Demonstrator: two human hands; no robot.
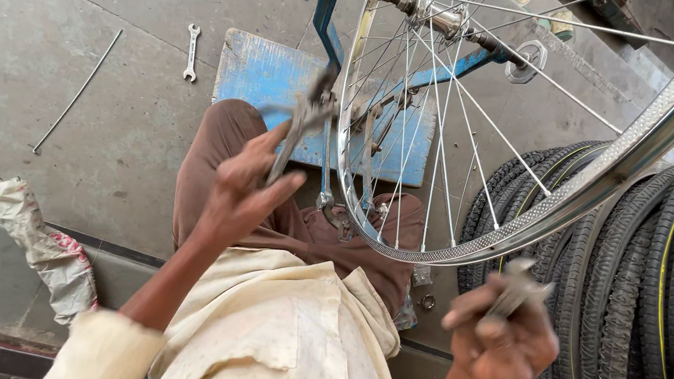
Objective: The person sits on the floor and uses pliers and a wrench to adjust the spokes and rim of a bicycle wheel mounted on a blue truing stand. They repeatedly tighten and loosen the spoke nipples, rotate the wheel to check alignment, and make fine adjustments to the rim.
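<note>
Left hand: I see my left hand (238, 190) at centre left of the frame, closed around the handles of a pair of pliers (300, 125), nose pointing up toward the rim.
Right hand: my right hand (502, 343) at lower right is clenched on a small grey metal tool (517, 289); it is blurred, so I cannot tell its exact kind.
Wheel: the spoked bicycle wheel (576, 197) fills the upper centre and right, its bright rim curving down between both hands, with the hub and axle (427, 12) at top centre.
Stand: a blue truing fork (327, 30) carries the axle above a blue wooden board (261, 77) on the concrete floor (71, 54).
Surroundings: an open-ended spanner (191, 52) and a loose spoke (75, 93) lie at upper left, well apart from the hands; stacked tyres (666, 298) stand at right; crumpled paper (39, 243) lies at lower left.
Technique: in my judgement, I should seat the plier jaws squarely on the part before turning, keep the right-hand tool steady near the rim, and work in small, even increments.
Caution: I judge that a slipping grip could bend a spoke.
</note>
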